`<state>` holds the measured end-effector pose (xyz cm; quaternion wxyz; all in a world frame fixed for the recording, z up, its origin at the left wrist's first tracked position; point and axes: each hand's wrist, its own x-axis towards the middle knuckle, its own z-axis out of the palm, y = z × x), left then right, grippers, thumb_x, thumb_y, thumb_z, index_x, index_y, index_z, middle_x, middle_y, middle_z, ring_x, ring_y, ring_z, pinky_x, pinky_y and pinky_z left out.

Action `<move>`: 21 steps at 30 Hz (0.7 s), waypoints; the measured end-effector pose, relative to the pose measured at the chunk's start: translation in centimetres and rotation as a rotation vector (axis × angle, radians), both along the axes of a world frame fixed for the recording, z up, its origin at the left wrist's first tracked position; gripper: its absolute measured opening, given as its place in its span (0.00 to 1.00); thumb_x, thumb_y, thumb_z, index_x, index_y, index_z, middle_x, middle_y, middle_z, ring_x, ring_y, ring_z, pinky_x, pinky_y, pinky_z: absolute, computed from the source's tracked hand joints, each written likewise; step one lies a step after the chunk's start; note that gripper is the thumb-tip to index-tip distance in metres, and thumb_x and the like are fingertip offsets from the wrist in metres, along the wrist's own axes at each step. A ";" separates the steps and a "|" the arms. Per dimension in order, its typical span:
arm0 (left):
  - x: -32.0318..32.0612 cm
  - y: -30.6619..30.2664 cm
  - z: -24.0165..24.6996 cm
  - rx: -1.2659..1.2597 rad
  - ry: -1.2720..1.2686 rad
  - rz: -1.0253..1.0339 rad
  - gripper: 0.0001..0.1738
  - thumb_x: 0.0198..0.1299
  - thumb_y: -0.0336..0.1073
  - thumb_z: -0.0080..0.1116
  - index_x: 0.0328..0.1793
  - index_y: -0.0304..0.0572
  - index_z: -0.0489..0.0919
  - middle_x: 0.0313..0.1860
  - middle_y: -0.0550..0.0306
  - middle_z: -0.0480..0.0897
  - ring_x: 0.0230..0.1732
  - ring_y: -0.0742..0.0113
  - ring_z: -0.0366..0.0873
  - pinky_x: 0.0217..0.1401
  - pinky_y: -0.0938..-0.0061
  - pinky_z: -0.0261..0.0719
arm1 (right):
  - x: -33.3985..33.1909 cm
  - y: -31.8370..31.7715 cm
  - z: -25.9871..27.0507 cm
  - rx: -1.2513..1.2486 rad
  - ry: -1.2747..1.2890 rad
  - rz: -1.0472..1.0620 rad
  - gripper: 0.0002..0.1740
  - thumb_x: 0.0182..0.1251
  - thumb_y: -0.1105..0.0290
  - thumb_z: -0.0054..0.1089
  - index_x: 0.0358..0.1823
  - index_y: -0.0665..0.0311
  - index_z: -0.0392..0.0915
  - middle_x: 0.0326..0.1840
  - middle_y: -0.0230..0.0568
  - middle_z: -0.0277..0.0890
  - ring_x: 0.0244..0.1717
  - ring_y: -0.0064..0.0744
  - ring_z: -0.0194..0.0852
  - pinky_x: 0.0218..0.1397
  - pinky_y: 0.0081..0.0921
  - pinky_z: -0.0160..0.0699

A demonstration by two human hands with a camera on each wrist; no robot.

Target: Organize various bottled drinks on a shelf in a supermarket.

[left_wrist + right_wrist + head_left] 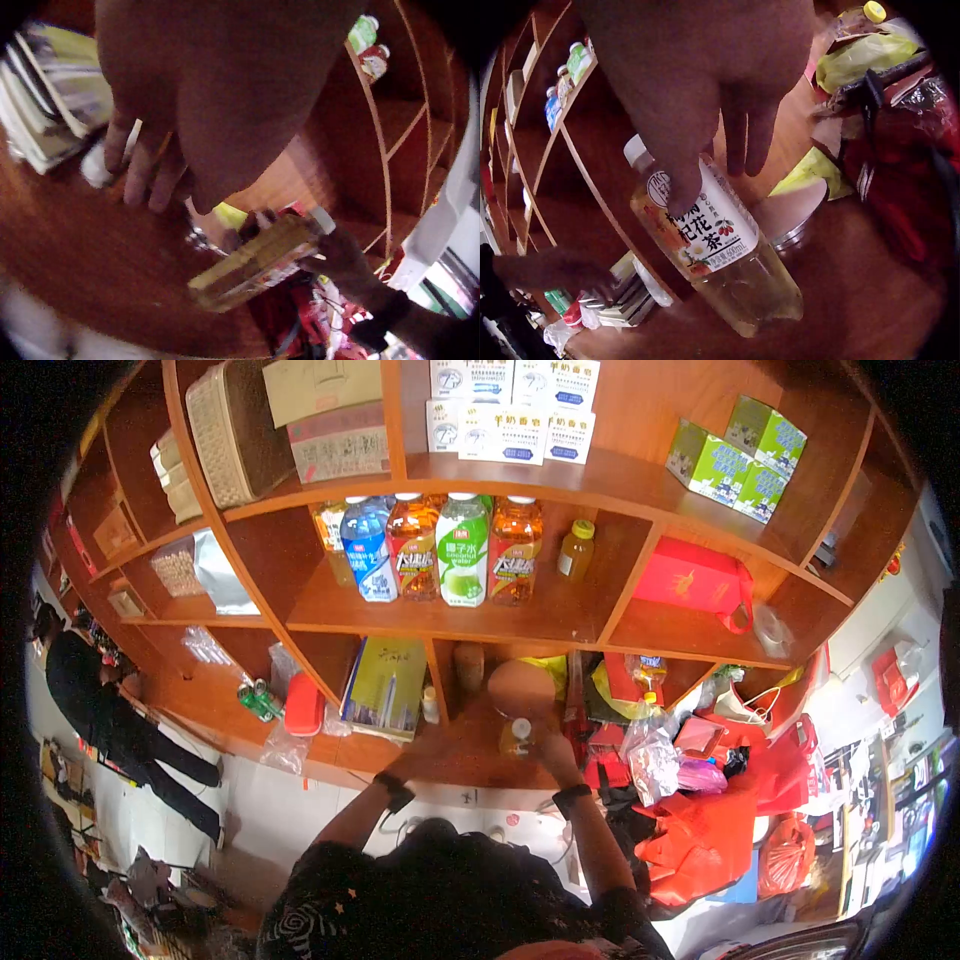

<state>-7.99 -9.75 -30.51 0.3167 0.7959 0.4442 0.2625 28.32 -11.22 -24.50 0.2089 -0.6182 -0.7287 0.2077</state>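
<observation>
My right hand [712, 169] grips a clear bottle of yellow tea [712, 240] with a white cap and a flower label, thumb on the label. It holds the bottle tilted just above the low wooden shelf [450, 760]. In the head view the bottle [517, 737] is in front of a round brown-topped tin [520, 690]. My left hand [142, 176] hangs with relaxed fingers over the shelf, holding nothing, close to a small white bottle [96, 166] and a stack of books [52, 97]. The left wrist view shows the bottle [255, 262] held in the right hand [337, 255].
Several drink bottles [462, 550] stand on the shelf above. The stack of books [385, 685] leans left of the divider, and green boxes [740, 460] sit top right. Red bags [700, 830] and packets crowd the right side. Another person [110, 720] stands at far left.
</observation>
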 end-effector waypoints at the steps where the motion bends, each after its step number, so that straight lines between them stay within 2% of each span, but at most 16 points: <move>1: -3.5 -0.5 -2.3 -0.015 0.017 0.000 0.21 0.70 0.44 0.63 0.63 0.42 0.80 0.58 0.43 0.85 0.60 0.43 0.83 0.64 0.54 0.80 | 0.3 0.2 -0.6 -0.002 -0.047 0.013 0.30 0.64 0.66 0.71 0.67 0.61 0.73 0.61 0.59 0.79 0.60 0.66 0.78 0.58 0.53 0.81; 2: -7.2 -1.5 -4.5 -0.021 0.023 -0.006 0.20 0.71 0.44 0.62 0.62 0.42 0.81 0.58 0.44 0.86 0.59 0.44 0.83 0.63 0.54 0.80 | 0.7 0.6 -1.9 -0.004 -0.091 0.030 0.31 0.63 0.65 0.71 0.68 0.60 0.73 0.61 0.58 0.80 0.60 0.64 0.79 0.59 0.52 0.82; 4: -14.4 -4.2 -7.5 -0.014 0.015 -0.091 0.18 0.71 0.43 0.61 0.60 0.43 0.82 0.56 0.45 0.87 0.58 0.45 0.84 0.62 0.55 0.82 | 0.3 -0.4 0.1 0.075 -0.099 -0.022 0.30 0.62 0.65 0.72 0.66 0.59 0.75 0.61 0.57 0.79 0.60 0.61 0.79 0.59 0.49 0.82; 5: -16.1 -5.8 -2.2 -0.166 0.472 -0.175 0.16 0.72 0.45 0.62 0.57 0.44 0.84 0.54 0.44 0.88 0.55 0.46 0.86 0.60 0.55 0.83 | -0.3 -1.4 2.0 0.179 -0.081 -0.066 0.29 0.62 0.65 0.73 0.65 0.59 0.76 0.60 0.56 0.79 0.60 0.60 0.79 0.59 0.48 0.82; 6: -17.9 -7.7 1.2 -0.185 0.316 -0.194 0.17 0.72 0.47 0.63 0.57 0.45 0.85 0.53 0.47 0.88 0.54 0.48 0.87 0.59 0.57 0.84 | -0.8 -2.0 4.1 0.312 -0.061 -0.105 0.28 0.61 0.65 0.73 0.64 0.59 0.77 0.60 0.55 0.79 0.60 0.59 0.79 0.59 0.46 0.82; 7: -17.8 -8.7 7.8 -0.355 0.239 -0.099 0.16 0.75 0.43 0.62 0.58 0.39 0.85 0.53 0.48 0.89 0.52 0.53 0.88 0.59 0.60 0.85 | -1.9 -2.7 7.3 0.423 -0.030 -0.123 0.28 0.61 0.65 0.74 0.63 0.58 0.78 0.60 0.55 0.79 0.60 0.58 0.79 0.59 0.45 0.82; 8: -18.5 -9.3 13.5 -0.400 0.125 -0.027 0.16 0.74 0.41 0.62 0.59 0.38 0.84 0.54 0.48 0.88 0.53 0.55 0.87 0.60 0.61 0.84 | -3.4 -3.0 10.4 0.531 0.001 -0.134 0.27 0.60 0.65 0.74 0.62 0.58 0.79 0.59 0.54 0.79 0.60 0.57 0.79 0.60 0.44 0.82; 10: -19.6 -8.4 24.5 -0.294 -0.119 0.074 0.16 0.74 0.38 0.62 0.62 0.37 0.82 0.57 0.48 0.87 0.56 0.59 0.86 0.61 0.64 0.84 | -6.9 -3.3 16.1 0.457 0.130 -0.126 0.25 0.59 0.66 0.75 0.59 0.57 0.81 0.59 0.53 0.78 0.61 0.56 0.78 0.61 0.41 0.82; 11: -19.8 -7.4 29.3 -0.196 -0.233 0.107 0.17 0.74 0.36 0.63 0.63 0.36 0.81 0.58 0.48 0.87 0.57 0.61 0.86 0.62 0.66 0.83 | -9.8 -3.0 19.6 0.471 0.184 -0.029 0.24 0.60 0.68 0.76 0.58 0.59 0.81 0.56 0.51 0.80 0.58 0.55 0.80 0.59 0.41 0.82; 13: -19.2 -4.2 36.2 0.007 -0.397 0.148 0.18 0.73 0.32 0.63 0.65 0.34 0.79 0.61 0.49 0.86 0.60 0.65 0.84 0.63 0.69 0.83 | -16.0 -2.0 26.4 0.524 0.231 0.176 0.25 0.59 0.71 0.77 0.58 0.63 0.80 0.49 0.47 0.82 0.50 0.50 0.83 0.53 0.38 0.83; 15: -17.4 0.4 39.5 0.158 -0.460 0.157 0.20 0.73 0.29 0.64 0.67 0.32 0.77 0.63 0.49 0.85 0.62 0.68 0.83 0.64 0.71 0.82 | -21.3 -0.1 30.5 0.650 0.183 0.307 0.22 0.64 0.69 0.75 0.57 0.64 0.80 0.50 0.45 0.84 0.50 0.46 0.84 0.54 0.35 0.83; 16: -16.5 3.1 40.2 0.252 -0.453 0.154 0.23 0.73 0.28 0.63 0.71 0.31 0.73 0.66 0.48 0.83 0.66 0.67 0.81 0.68 0.72 0.80 | -23.7 0.9 31.9 0.522 0.261 0.281 0.21 0.66 0.68 0.74 0.58 0.64 0.80 0.51 0.44 0.85 0.51 0.43 0.85 0.54 0.34 0.83; 17: -15.7 6.4 40.1 0.317 -0.464 0.208 0.26 0.72 0.29 0.64 0.72 0.31 0.72 0.66 0.45 0.83 0.69 0.63 0.80 0.70 0.67 0.80 | -26.0 1.8 32.9 0.389 0.340 0.247 0.20 0.68 0.68 0.73 0.58 0.65 0.79 0.51 0.43 0.85 0.52 0.40 0.85 0.55 0.32 0.83; 19: -14.0 14.0 40.1 0.642 -0.514 0.347 0.36 0.66 0.37 0.72 0.74 0.30 0.69 0.68 0.34 0.79 0.72 0.49 0.77 0.72 0.59 0.76 | -29.5 6.3 33.7 0.583 0.382 0.296 0.19 0.71 0.67 0.70 0.59 0.65 0.79 0.53 0.39 0.86 0.51 0.32 0.85 0.54 0.31 0.83; 20: -13.5 16.7 40.6 0.792 -0.474 0.448 0.39 0.63 0.40 0.74 0.75 0.30 0.68 0.69 0.31 0.78 0.72 0.43 0.76 0.72 0.56 0.75 | -30.9 7.6 34.2 0.530 0.438 0.272 0.19 0.72 0.67 0.70 0.59 0.65 0.79 0.53 0.39 0.86 0.51 0.31 0.85 0.53 0.30 0.83; 21: -13.7 19.2 40.7 0.786 -0.495 0.427 0.40 0.62 0.41 0.74 0.75 0.30 0.69 0.68 0.30 0.77 0.71 0.40 0.76 0.71 0.56 0.75 | -32.0 8.9 34.8 0.485 0.494 0.248 0.18 0.72 0.68 0.70 0.59 0.65 0.79 0.53 0.38 0.86 0.50 0.30 0.85 0.52 0.29 0.84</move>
